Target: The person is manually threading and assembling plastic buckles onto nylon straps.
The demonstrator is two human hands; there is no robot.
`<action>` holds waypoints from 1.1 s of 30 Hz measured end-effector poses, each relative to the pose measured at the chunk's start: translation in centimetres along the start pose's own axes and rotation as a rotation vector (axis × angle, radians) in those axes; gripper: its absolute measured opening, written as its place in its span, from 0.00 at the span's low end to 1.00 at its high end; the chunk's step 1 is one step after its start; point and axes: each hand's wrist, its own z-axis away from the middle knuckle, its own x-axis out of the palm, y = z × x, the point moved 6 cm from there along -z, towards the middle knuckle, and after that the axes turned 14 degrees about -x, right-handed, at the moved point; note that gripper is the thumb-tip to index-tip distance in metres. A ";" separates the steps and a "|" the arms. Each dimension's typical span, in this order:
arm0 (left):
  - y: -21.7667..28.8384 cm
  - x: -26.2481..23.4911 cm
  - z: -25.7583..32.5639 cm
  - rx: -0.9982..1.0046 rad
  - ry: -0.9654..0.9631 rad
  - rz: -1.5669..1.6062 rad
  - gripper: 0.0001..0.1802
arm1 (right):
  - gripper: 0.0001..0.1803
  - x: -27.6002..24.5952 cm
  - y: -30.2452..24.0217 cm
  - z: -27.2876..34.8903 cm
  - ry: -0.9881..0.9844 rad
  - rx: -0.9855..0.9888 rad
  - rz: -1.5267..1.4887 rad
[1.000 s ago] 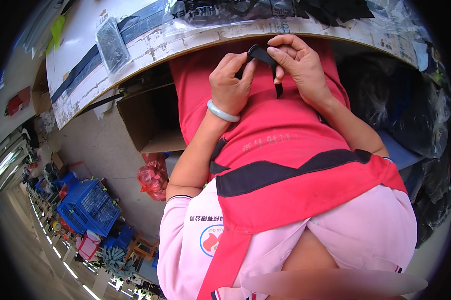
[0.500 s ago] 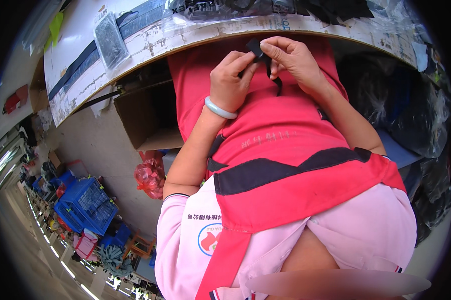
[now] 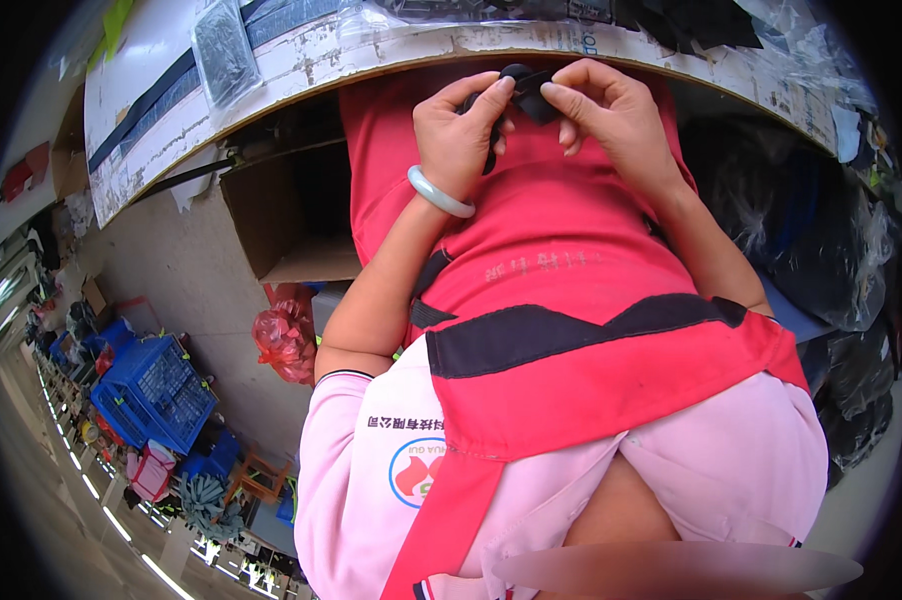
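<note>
Both hands meet over my red apron (image 3: pixel 561 215), just below the worktable's edge. My left hand (image 3: pixel 458 135) is closed, thumb and fingers pinching a black strap (image 3: pixel 537 100) that looks like flat webbing or fabric. Part of the strap curls above the left fingertips, and more black shows under that palm. On the other side my right hand (image 3: pixel 613 112) pinches the flat end between thumb and forefinger. A pale bangle (image 3: pixel 439 194) circles my left wrist. Whether a buckle or other small part sits in the strap is too small to tell.
The worn white worktable (image 3: pixel 161 160) curves across the top, bearing a clear plastic packet (image 3: pixel 224 62) and black pieces (image 3: pixel 696 25). Beneath it stands an open cardboard box (image 3: pixel 261 220). A red plastic bag (image 3: pixel 284 335) and blue crates (image 3: pixel 156 392) lie left; black bags (image 3: pixel 781 220) fill the right.
The flat black end has turned and moved right and down between my fingers. The dangling tail no longer shows. My hands have shifted slightly, and the view has moved a little.
</note>
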 end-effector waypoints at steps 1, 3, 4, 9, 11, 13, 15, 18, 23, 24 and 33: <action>-0.1 0.1 0.1 -0.001 -0.002 -0.001 0.12 | 0.07 0.0 0.9 0.1 -0.031 0.124 0.013; -0.1 0.1 0.5 0.058 0.025 -0.043 0.11 | 0.08 0.0 1.8 0.3 -0.028 0.183 -0.005; -0.2 0.2 0.5 0.055 0.025 -0.044 0.11 | 0.09 0.1 2.5 0.6 -0.026 0.241 -0.022; 0.7 0.4 1.1 0.292 0.022 -0.143 0.08 | 0.14 0.4 2.7 0.0 0.072 0.162 -0.157; 1.2 0.3 1.3 0.337 0.008 -0.169 0.08 | 0.13 0.5 2.3 -0.4 0.107 0.067 -0.216; 1.5 0.2 1.6 0.383 -0.007 -0.194 0.08 | 0.13 -0.1 2.3 -0.7 0.035 0.146 -0.224; 1.7 0.7 2.5 0.544 -0.094 -0.277 0.09 | 0.14 -0.2 2.8 -0.5 -0.151 0.300 -0.210; 1.7 0.8 3.0 0.567 -0.133 -0.386 0.09 | 0.13 -0.5 3.3 -0.3 -0.248 0.327 -0.196; 1.7 0.9 3.4 0.535 -0.175 -0.385 0.09 | 0.11 -1.2 2.5 -1.2 -0.152 0.090 -0.037; 1.7 1.0 3.4 0.533 -0.193 -0.381 0.09 | 0.11 -1.5 2.4 -1.4 -0.092 0.032 -0.045; 1.7 1.4 4.2 0.560 -0.223 -0.467 0.11 | 0.11 -1.2 3.5 -1.2 -0.090 0.108 -0.169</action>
